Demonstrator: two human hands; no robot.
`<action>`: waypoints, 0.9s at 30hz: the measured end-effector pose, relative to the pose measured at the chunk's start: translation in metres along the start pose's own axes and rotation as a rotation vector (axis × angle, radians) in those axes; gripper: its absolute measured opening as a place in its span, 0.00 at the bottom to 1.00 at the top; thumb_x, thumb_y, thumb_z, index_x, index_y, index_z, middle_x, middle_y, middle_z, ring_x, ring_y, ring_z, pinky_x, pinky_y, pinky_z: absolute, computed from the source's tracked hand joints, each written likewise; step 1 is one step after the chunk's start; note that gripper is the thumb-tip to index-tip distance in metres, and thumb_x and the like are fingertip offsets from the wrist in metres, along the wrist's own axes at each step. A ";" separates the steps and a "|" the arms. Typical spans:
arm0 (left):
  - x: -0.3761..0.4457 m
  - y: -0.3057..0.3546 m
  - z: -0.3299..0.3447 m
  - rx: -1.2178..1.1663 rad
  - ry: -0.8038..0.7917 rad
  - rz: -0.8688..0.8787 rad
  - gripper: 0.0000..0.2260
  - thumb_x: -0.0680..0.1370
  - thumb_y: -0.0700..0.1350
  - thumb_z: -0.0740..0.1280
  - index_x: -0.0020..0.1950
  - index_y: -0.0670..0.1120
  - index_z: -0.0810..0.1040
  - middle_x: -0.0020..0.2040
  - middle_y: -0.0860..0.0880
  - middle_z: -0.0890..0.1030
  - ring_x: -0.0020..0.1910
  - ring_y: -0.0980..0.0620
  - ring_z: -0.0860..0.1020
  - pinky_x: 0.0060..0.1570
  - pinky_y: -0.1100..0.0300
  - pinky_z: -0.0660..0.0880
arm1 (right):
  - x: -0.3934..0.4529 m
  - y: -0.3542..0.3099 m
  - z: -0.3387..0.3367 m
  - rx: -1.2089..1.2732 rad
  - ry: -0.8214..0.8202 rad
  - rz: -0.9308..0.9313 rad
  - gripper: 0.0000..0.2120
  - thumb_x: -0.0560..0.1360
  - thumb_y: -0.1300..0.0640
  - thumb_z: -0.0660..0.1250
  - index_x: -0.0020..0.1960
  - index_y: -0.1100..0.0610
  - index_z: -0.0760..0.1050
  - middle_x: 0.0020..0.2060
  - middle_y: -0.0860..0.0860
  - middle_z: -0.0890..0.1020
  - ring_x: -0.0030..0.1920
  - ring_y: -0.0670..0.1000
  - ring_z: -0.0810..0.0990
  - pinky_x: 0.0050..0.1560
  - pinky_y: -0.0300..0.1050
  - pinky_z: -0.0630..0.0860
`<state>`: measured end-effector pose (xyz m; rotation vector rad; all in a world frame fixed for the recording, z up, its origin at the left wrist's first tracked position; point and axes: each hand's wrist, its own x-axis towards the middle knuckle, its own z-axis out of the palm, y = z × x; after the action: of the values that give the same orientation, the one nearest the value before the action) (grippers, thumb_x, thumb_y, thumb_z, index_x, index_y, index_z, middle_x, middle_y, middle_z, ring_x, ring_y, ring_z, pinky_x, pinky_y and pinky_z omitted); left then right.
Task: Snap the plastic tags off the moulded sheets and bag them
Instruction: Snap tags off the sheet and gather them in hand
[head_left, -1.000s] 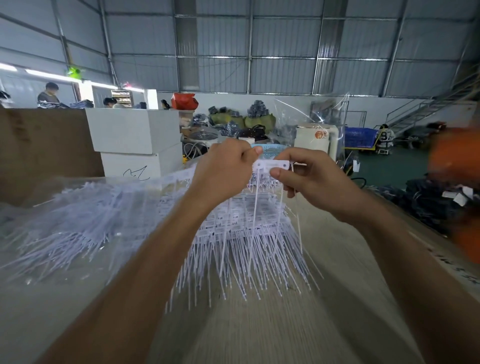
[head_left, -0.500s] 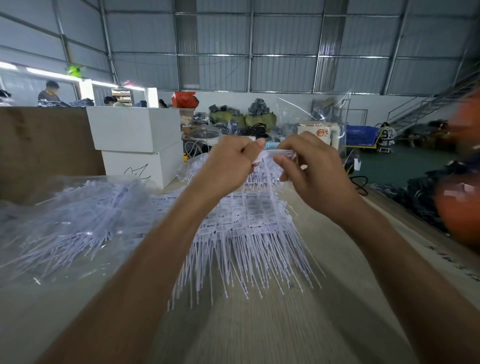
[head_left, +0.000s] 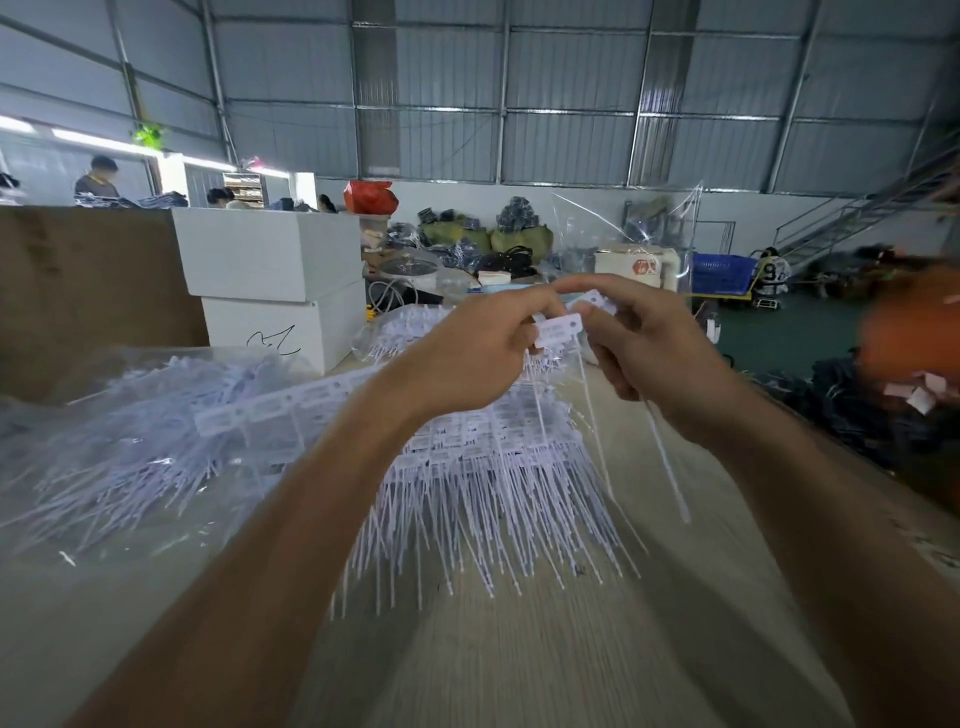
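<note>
**Hands pinch one tag above the sheets**

Head view. Hands meet a little above the centre of the frame, both raised over the table (head_left: 519, 665). The left hand (head_left: 467, 353) has its fingers curled and grips the white head of a tag (head_left: 557, 329) at its left end. The right hand (head_left: 654, 353) pinches the same tag at its right end with thumb and forefinger, and the other fingers are curled under. Thin white tails hang down from the right hand toward 5 o'clock, apart from the pile below. Whether the tag is already free from its sheet I cannot tell.

The sheets (head_left: 498, 467) lie on the table directly under the hands, stacked, with the tag heads in rows on the far side and the long tails spread like a fringe toward 6 o'clock. One strip of heads runs from under the left forearm toward 9 o'clock.

At 9 o'clock a clear bag (head_left: 119, 441) lies on the table, and many loose white tags are inside it, their tails pointing in mixed directions. It is just beside the sheets.

At 10 o'clock two white boxes (head_left: 270, 280) stand one on the other, and a brown board (head_left: 88, 291) stands left of them. Behind the board, at 10 o'clock further away, people (head_left: 98, 176) are seen in part. At 12 o'clock there are a red bag (head_left: 370, 196) and dark bundles along the wall. At 2 o'clock stand a blue crate (head_left: 722, 273) and a metal staircase (head_left: 862, 213). An orange blurred shape (head_left: 914, 322) is at 3 o'clock; what it is I cannot tell.
</note>
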<state>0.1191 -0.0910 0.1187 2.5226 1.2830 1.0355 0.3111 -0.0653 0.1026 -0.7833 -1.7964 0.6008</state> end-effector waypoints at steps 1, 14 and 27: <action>0.000 -0.001 0.000 0.003 0.020 0.009 0.09 0.84 0.40 0.61 0.55 0.53 0.77 0.43 0.50 0.81 0.42 0.47 0.81 0.45 0.49 0.77 | 0.001 0.000 0.001 0.003 -0.005 -0.007 0.11 0.84 0.57 0.62 0.61 0.48 0.80 0.23 0.48 0.67 0.22 0.49 0.60 0.23 0.37 0.60; 0.004 -0.008 0.003 -0.107 0.245 -0.021 0.04 0.77 0.42 0.73 0.49 0.48 0.79 0.43 0.52 0.84 0.40 0.55 0.82 0.45 0.50 0.82 | -0.005 -0.004 0.006 -0.019 -0.155 -0.042 0.10 0.81 0.55 0.67 0.50 0.63 0.78 0.28 0.41 0.75 0.25 0.40 0.70 0.26 0.28 0.64; 0.002 0.010 -0.004 -0.311 0.197 -0.091 0.16 0.85 0.47 0.60 0.42 0.42 0.79 0.30 0.50 0.79 0.31 0.52 0.78 0.37 0.53 0.81 | -0.002 -0.002 0.002 0.312 -0.132 -0.062 0.06 0.79 0.51 0.68 0.52 0.52 0.80 0.33 0.53 0.77 0.25 0.49 0.58 0.25 0.36 0.55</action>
<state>0.1238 -0.0960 0.1270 2.1578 1.1622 1.3702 0.3096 -0.0679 0.1020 -0.4833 -1.7809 0.8837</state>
